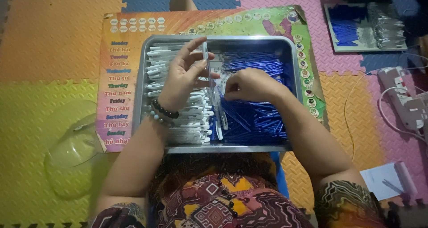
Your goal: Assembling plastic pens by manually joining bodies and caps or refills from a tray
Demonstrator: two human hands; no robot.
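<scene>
A metal tray (139,90) lies on a colourful printed board in front of me. Its left half holds stacked white pen barrels (191,121); its right half holds a heap of thin blue refills (258,116). My left hand (183,74), with bead bracelets at the wrist, holds one clear white pen barrel (206,54) upright above the tray. My right hand (249,84) rests knuckles-up on the blue refills, its fingers pinched on a blue refill that slants down toward the tray's front.
A clear plastic lid (73,148) lies on the foam mat at the left. A second tray (365,27) with blue and white parts sits at the far right. A white power strip (408,99) with cables and some paper (385,181) lie to the right.
</scene>
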